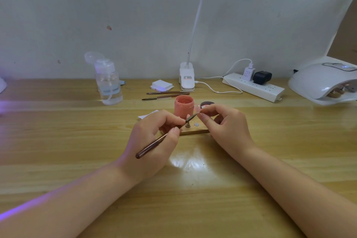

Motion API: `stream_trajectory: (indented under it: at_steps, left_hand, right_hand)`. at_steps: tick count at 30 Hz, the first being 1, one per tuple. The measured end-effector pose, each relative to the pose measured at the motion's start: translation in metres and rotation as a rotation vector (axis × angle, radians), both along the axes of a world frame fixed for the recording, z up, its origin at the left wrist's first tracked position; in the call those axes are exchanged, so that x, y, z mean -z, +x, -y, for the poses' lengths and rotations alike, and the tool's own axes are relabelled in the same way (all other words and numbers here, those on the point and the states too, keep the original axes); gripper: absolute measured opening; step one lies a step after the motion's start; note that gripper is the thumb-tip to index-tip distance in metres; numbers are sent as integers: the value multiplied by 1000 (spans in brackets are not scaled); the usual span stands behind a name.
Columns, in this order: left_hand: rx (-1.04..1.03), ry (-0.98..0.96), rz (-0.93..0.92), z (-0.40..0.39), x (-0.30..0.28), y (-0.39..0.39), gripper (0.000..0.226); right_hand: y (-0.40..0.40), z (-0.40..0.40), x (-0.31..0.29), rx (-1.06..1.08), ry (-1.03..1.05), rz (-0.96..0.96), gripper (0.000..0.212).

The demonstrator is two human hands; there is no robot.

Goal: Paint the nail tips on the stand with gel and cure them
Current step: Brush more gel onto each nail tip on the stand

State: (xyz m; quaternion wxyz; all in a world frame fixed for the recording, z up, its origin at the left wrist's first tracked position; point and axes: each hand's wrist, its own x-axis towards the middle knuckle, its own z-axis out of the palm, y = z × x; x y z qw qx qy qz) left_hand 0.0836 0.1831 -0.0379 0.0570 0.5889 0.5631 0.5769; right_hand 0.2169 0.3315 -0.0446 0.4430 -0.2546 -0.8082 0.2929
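My left hand (154, 139) grips a brown gel brush (154, 146) like a pen, its tip pointing up and right. The brush tip meets a small pale pink nail tip (199, 109) that my right hand (226, 125) pinches between thumb and forefinger. Below both hands lies a low wooden stand (195, 131) with a small metal peg (187, 125) on it. An open pink gel jar (184, 107) stands just behind the stand, and its dark lid (206, 104) lies to the right.
Two spare brushes (166, 95) and a stack of white wipes (161, 85) lie behind the jar. A clear pump bottle (109, 83) stands at the back left. A clip lamp base (187, 78), a power strip (253, 87) and a white curing lamp (326, 81) line the back.
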Motion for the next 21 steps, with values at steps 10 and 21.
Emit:
stream_trajectory:
  at_steps: [10, 21]
  left_hand:
    - [12, -53, 105, -2, 2, -1, 18]
    - [57, -34, 183, -1, 2, -1, 19]
  right_hand:
    - [0, 1, 0, -14, -17, -4, 14]
    - [0, 1, -1, -21, -26, -11, 24]
